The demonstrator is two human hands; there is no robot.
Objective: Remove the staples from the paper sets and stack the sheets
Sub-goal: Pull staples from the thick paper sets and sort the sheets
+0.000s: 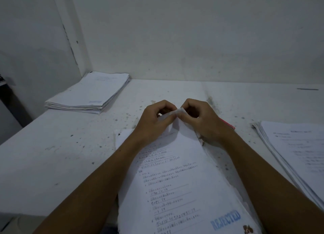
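Bare grey-white walls close in around a scuffed, speckled desk point(70, 154), dimly lit. Both hands are up at the far corner of the paper set point(175, 181) lying in front of the person, and that corner is the whole story right now. The left hand point(156, 121) has its grip pressed together, pinching the lifted corner from the left; the right hand point(198, 119) has its grip closed too, pinching the same crumpled corner from the right. Fingertips nearly meet over it. I can't see a staple from here, it's hidden in the pinch if it's there at all.

The set runs long from near to far, slanting a little, so the stapled end sits at the far tip right between the two hands, with neither clearly nearer. My guess: they're working the staple loose by hand, and a pull apart could tear that corner.

The set itself looks worn, with printed lines, handwriting, a blue REJECTED stamp point(226, 219) near the close edge and ragged right margin. Something red point(228, 124) pokes out behind the right hand. One stack of sheets point(87, 93) sits far left, another pile point(294, 154) on the right.
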